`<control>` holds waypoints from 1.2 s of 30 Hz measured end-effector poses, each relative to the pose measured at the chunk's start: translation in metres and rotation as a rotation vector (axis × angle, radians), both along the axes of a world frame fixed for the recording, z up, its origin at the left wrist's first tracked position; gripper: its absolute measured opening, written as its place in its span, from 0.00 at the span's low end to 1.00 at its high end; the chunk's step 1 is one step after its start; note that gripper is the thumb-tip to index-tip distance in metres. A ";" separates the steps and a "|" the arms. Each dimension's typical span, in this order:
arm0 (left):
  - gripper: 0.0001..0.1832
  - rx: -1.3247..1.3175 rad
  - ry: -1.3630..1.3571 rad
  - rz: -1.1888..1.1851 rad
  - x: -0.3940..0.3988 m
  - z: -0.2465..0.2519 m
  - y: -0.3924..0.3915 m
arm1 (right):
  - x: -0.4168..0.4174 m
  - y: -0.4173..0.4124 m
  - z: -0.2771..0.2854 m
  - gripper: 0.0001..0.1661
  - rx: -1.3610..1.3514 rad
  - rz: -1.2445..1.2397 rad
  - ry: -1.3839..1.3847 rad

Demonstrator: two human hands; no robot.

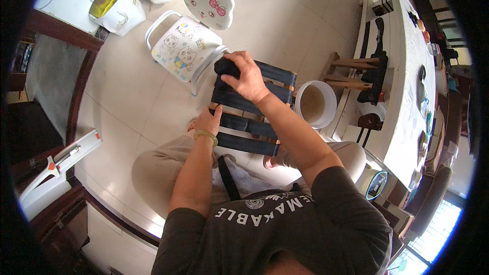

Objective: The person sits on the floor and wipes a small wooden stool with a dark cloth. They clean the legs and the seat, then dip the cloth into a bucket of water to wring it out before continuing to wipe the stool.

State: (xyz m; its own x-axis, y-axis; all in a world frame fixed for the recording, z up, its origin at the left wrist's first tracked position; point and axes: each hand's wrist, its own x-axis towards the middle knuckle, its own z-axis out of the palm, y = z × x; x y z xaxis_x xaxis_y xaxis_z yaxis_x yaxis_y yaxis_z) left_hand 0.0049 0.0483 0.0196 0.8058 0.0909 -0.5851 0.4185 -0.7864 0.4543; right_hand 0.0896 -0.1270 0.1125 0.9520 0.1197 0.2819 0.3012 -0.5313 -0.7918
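A small stool [244, 124] stands in front of me, its wooden frame crossed by several wide, dark straps with gaps between them. At its far left corner my right hand [248, 78] grips a dark bundle [226, 68], either cloth or rolled strap. A pale green bangle [206, 136] circles the wrist of my left hand [209, 120], which holds the stool's left edge, thumb on top near a strap end. The fingers under that edge are hidden.
A child's chair [187, 46] with a cat-shaped back stands just beyond the stool. On the right are a white bucket [316, 104], a wooden stool [353, 72] and a long white table [405, 84]. A white bag [118, 11] sits at upper left.
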 end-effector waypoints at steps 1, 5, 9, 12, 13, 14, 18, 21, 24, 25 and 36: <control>0.39 0.022 0.013 -0.005 0.002 0.009 -0.001 | -0.001 0.003 -0.014 0.36 -0.059 0.029 -0.011; 0.38 0.053 -0.029 0.006 -0.002 0.011 0.003 | -0.015 0.015 -0.057 0.39 -0.540 0.235 -0.028; 0.35 0.046 -0.022 0.031 0.001 -0.001 0.006 | -0.016 0.014 -0.075 0.32 -0.803 0.291 -0.125; 0.34 0.026 -0.011 0.024 0.000 -0.009 0.005 | -0.023 0.001 -0.083 0.32 -0.798 0.306 -0.128; 0.34 0.033 -0.026 0.022 -0.001 -0.007 0.002 | -0.025 -0.007 -0.085 0.32 -0.817 0.306 -0.131; 0.34 0.040 -0.041 0.020 -0.001 -0.004 -0.001 | -0.030 -0.017 -0.087 0.32 -0.837 0.307 -0.133; 0.34 0.051 -0.074 0.018 0.003 0.003 -0.001 | -0.055 -0.064 -0.084 0.32 -0.887 0.264 -0.081; 0.34 0.073 -0.111 0.019 0.001 -0.003 0.000 | -0.081 -0.095 -0.068 0.28 -0.978 0.213 0.004; 0.36 0.048 -0.060 0.023 0.002 0.004 -0.002 | -0.100 -0.116 -0.068 0.28 -0.981 0.136 0.030; 0.38 0.024 -0.004 0.017 0.006 0.016 -0.003 | -0.102 -0.117 -0.065 0.27 -0.992 0.113 0.043; 0.33 0.088 0.030 -0.089 0.001 -0.028 0.012 | -0.069 0.033 -0.036 0.30 -0.477 0.202 -0.088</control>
